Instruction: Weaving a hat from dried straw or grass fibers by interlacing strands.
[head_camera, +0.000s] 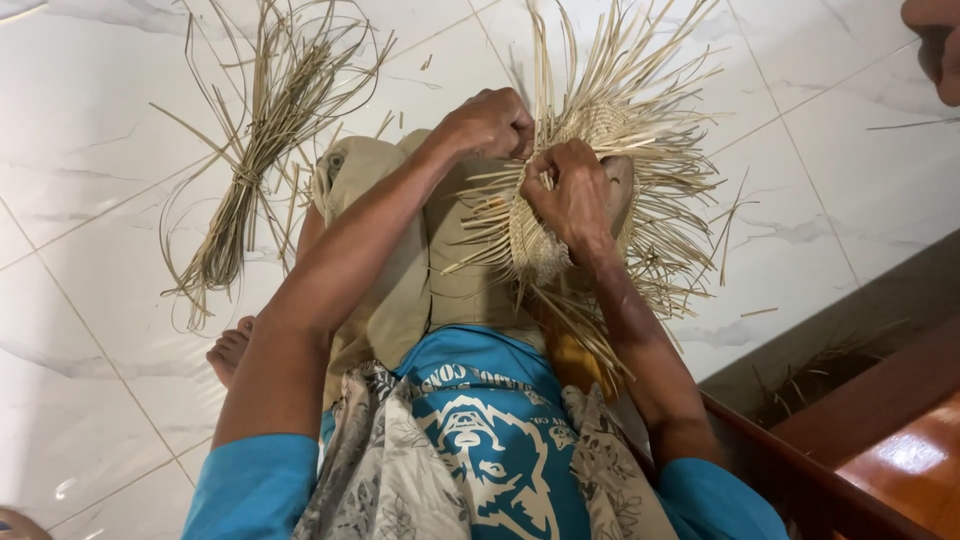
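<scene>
A: What is the woven piece (610, 200) like?

B: Pale straw, tightly plaited in the middle, with loose strips fanning out all around. It rests on the person's lap, above the white tiled floor (80, 200).

A: And the hands?

B: The left hand (490, 122) is fisted on strips at its upper edge; the right hand (572, 192) pinches strips against the woven centre.

A: Anything nearby?

B: A tied bundle of strips (250, 160) lies on the tiles, well apart.

Head-worn view, steeply down, close

Pale tan straw weaving (610, 130), white marbled floor (90, 130), blue shirt (500, 430).
</scene>
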